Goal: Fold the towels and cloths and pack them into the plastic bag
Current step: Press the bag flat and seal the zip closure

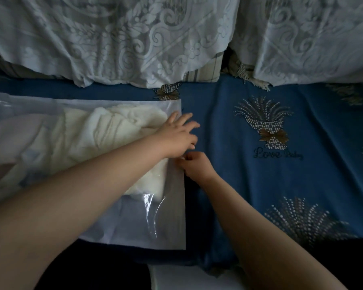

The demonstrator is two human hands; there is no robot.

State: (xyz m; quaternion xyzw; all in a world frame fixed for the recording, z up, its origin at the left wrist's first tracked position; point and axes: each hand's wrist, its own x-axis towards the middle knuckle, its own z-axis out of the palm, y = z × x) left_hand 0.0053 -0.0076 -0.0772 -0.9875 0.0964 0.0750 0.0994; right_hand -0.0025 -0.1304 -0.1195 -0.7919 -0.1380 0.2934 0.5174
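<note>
A clear plastic bag (168, 222) lies flat on the blue bedspread at the left. Inside it sits a cream-white towel (96, 135), with other pale cloths further left in the bag, blurred. My left hand (176, 137) lies on the bag's right edge with its fingers spread and straight, pressing the plastic over the towel. Just below it, my right hand (195, 166) is curled and pinches the bag's right edge between thumb and fingers.
The blue bedspread (260, 185) with bouquet prints covers the surface to the right of the bag. White lace-covered cushions (113, 38) stand along the back. A pale flat object (187, 277) shows at the bottom edge, below the bed's front edge.
</note>
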